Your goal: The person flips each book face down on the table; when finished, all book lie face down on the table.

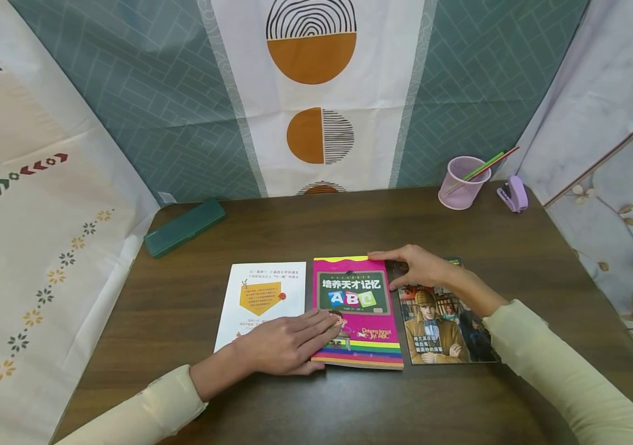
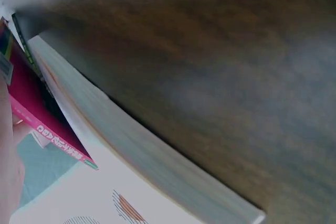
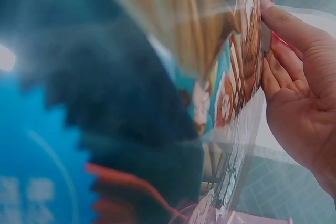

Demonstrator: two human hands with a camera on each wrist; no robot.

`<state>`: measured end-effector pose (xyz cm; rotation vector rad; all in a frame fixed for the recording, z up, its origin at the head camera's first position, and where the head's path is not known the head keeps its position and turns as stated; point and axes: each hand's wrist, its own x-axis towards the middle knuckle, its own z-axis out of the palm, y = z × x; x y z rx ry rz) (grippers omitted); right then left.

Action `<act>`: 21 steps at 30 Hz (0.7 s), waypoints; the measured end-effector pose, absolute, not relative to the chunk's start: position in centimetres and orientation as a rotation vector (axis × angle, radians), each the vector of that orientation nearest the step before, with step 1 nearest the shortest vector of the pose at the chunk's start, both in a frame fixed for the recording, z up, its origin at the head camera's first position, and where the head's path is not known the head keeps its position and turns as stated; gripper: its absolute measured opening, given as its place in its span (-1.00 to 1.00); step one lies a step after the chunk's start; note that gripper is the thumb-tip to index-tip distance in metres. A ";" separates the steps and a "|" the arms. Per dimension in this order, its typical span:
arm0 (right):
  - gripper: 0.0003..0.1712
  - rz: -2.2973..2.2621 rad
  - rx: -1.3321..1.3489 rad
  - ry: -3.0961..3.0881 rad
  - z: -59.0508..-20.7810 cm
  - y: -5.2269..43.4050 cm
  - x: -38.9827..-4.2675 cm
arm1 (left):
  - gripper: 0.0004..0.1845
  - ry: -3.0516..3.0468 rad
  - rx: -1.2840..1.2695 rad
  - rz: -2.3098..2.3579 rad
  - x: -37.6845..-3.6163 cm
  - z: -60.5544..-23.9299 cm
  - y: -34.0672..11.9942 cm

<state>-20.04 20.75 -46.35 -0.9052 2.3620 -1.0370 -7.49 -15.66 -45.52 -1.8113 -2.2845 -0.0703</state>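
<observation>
Book (image 1: pixel 356 312): pink cover, rainbow stripes, flat | left hand (image 1: pixel 285 346) fingers flat on it | right hand (image 1: pixel 419 266) fingers straight at top edge

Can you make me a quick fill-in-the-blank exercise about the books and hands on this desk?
1. The left hand lies flat across the white book and the ____ book.
2. The right hand touches the far right corner of that book.
3. The purple cup holds ____.

Missing words: pink; pencils
</observation>
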 end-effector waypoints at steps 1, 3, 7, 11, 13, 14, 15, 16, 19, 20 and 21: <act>-0.15 -1.031 -0.911 2.365 -46.4 20.7 -20.0 | -0.17 -2.273 -1.800 -0.093 -7.5 -45.4 -15.6; -0.14 -1.013 -0.922 2.376 -46.4 20.7 -20.0 | -0.17 -2.249 -1.773 -0.142 -7.5 -45.1 -15.6; -0.16 -0.985 -0.934 2.408 -46.3 20.5 -19.9 | -0.19 -2.208 -1.708 -0.227 -7.6 -44.5 -15.5; -0.20 -0.951 -0.958 2.443 -46.4 20.3 -19.8 | -0.33 -2.157 -1.659 -0.265 -7.8 -43.9 -15.3; -0.23 -0.944 -0.977 2.450 -46.4 20.3 -19.9 | -0.39 -2.140 -1.639 -0.286 -7.9 -43.6 -15.3; -0.24 -0.944 -0.986 2.450 -46.4 20.3 -19.9 | -0.41 -2.138 -1.630 -0.305 -8.0 -43.4 -15.3; -0.26 -0.946 -0.992 2.448 -46.4 20.3 -19.8 | -0.41 -2.135 -1.623 -0.321 -8.0 -43.3 -15.2; -0.28 -0.953 -0.995 2.443 -46.3 20.3 -19.8 | -0.42 -2.131 -1.618 -0.335 -8.0 -43.1 -15.2; -0.33 -0.990 -0.999 2.421 -46.2 20.5 -19.8 | -0.45 -2.123 -1.609 -0.366 -8.1 -42.5 -15.2; -0.34 -1.000 -0.997 2.416 -46.2 20.6 -19.9 | -0.45 -2.119 -1.604 -0.370 -8.1 -42.3 -15.2; -0.36 -1.006 -1.004 2.412 -46.3 20.6 -19.9 | -0.46 -2.116 -1.595 -0.383 -8.1 -42.1 -15.2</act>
